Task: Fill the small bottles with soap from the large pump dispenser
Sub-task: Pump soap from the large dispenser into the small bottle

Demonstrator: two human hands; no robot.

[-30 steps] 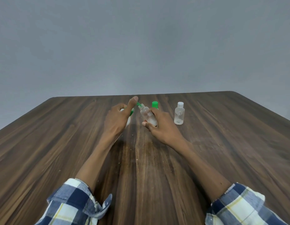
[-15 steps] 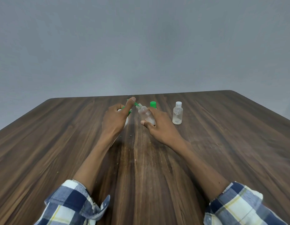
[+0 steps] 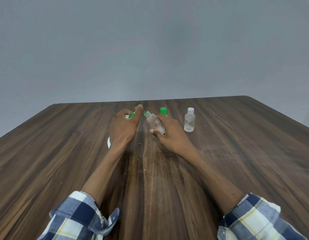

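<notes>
My left hand curls over the pump dispenser, forefinger on its green head. The spout points right into the uncapped small bottle, which my right hand grips, neck tilted left towards it.

At mid-frame, the left hand wraps the green-topped pump dispenser, its thumb on the pump head. Its green nozzle meets the open mouth of a tilted clear small bottle, gripped by the right hand. Right of them on the wooden table stand a green-capped bottle and a capped clear bottle.
</notes>
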